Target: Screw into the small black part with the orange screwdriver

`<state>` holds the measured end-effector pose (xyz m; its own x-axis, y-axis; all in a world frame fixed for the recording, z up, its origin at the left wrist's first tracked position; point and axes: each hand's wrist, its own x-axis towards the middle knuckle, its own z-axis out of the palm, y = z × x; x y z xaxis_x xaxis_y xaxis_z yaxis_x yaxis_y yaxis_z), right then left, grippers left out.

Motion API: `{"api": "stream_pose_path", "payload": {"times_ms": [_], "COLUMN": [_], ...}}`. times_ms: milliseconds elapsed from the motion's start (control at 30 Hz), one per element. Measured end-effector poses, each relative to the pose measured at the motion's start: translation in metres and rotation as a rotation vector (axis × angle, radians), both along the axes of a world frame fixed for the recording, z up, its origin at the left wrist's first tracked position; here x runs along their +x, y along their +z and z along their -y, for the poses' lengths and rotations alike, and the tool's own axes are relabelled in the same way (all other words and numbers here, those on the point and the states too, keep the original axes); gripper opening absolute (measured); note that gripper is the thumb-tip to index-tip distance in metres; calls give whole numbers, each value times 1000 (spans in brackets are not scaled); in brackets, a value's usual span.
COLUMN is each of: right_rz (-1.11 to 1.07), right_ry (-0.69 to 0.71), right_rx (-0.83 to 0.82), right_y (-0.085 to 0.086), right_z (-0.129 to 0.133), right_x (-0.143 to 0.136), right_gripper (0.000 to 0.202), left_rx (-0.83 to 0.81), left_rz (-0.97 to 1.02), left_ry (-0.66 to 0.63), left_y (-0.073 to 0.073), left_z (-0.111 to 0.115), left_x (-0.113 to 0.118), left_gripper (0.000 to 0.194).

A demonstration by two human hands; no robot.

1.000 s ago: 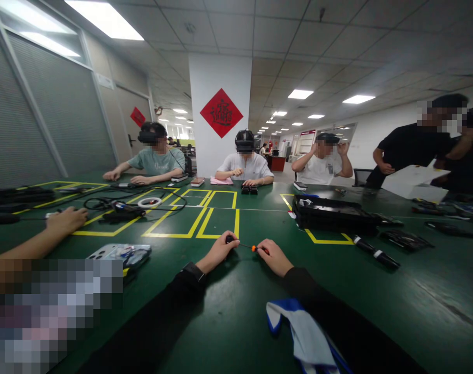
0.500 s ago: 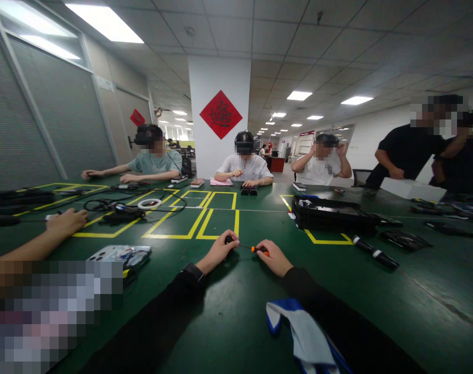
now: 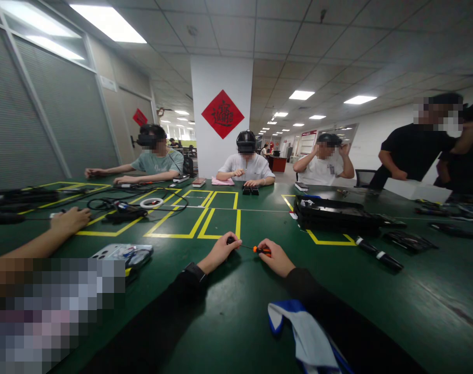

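Observation:
In the head view, my right hand is closed around the orange and black handle of a screwdriver. Its thin shaft points left toward my left hand. Between the bent fingers of that hand is a small black part, mostly covered, so its kind does not show. The shaft's tip reaches close to this part; whether they touch I cannot tell. Both hands are low over the green table. A blue and white cloth strap lies below my right forearm.
A black plastic housing and a black tube lie to the right. On the left are cables, a white ring roll and a clear bag of parts. A co-worker's hand rests nearby. Yellow tape marks the table.
The whole view has shifted slightly. My hands keep the same grip, and the screwdriver still points at the black part.

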<state>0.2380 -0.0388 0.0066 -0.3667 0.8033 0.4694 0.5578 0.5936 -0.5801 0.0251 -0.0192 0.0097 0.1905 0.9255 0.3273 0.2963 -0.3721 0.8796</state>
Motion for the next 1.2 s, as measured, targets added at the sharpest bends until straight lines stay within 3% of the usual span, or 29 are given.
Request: {"api": "stream_pose_path", "payload": {"times_ms": [300, 433, 567, 700, 867, 1200], "right_rz": [30, -21, -76, -49, 34, -52], "right_ry": [-46, -39, -12, -69, -69, -63], "right_rx": [15, -16, -54, -14, 48, -4], "right_y": [0, -2, -6, -6, -4, -6], "right_z": [-4, -5, -6, -8, -8, -7], "right_x": [-1, 0, 1, 0, 1, 1], "right_gripper": [18, 10, 16, 12, 12, 14], "left_rx": [2, 16, 11, -47, -33, 3], "left_rz": [13, 32, 14, 2, 22, 11], "left_ry": [-9, -4, 26, 18, 17, 14], "left_y": [0, 0, -1, -2, 0, 6], "left_z": [0, 0, -1, 0, 1, 4], "left_x": [-1, -1, 0, 0, 1, 1], "left_gripper": [24, 22, 23, 26, 26, 19]}}
